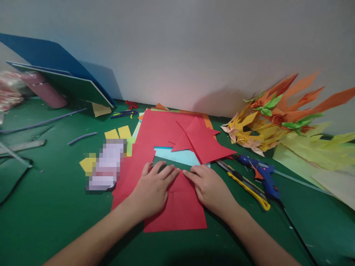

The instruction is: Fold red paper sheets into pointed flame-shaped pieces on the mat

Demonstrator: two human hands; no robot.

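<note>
A sheet of red paper (177,212) lies in front of me, with faint crease lines across it. My left hand (156,186) rests on its upper left part, fingers curled together at the top edge. At the upper right edge, my right hand (209,186) has its fingers pressed together on the paper, its index fingertip close to the left fingers. Part of the top edge is hidden under both hands. Left of this sheet lies more red paper (126,181), and beyond my hands are pointed red paper pieces (205,142) on a stack of coloured sheets (149,127).
A blurred-out phone (107,166) and yellow paper squares (124,132) lie left. To the right are a yellow cutter knife (249,186), scissors (224,168), a blue glue gun (262,173) and folded paper flowers (257,129). Boards (72,85) and a pink bottle (46,90) stand back left.
</note>
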